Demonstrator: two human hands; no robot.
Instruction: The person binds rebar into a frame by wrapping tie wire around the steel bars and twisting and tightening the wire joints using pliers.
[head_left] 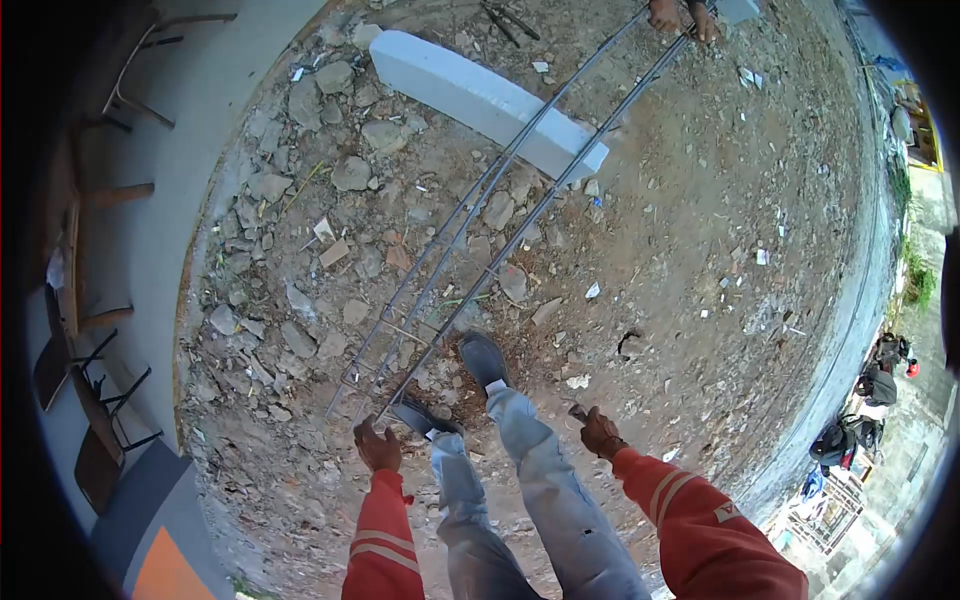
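Observation:
A long frame of steel bars [487, 262] runs from the lower left up to the top right, crossing over a white block [480, 95]. My left hand [377, 446] is closed at the near end of the bars, by one bar's tip. Out to the right, my right hand [602, 433] is closed round a small tool [578, 412], whose end sticks out toward the left; its kind is unclear. At the far end, another person's hands [685, 18] are on the bars. My shoes [483, 360] stand beside the frame's near end.
Broken stones [350, 174] cover the ground left of the bars. A pair of long-handled pliers or cutters [510, 22] lies near the top. Chairs [100, 440] stand on the left; bags [845, 440] lie at the right beyond a concrete edge [825, 385].

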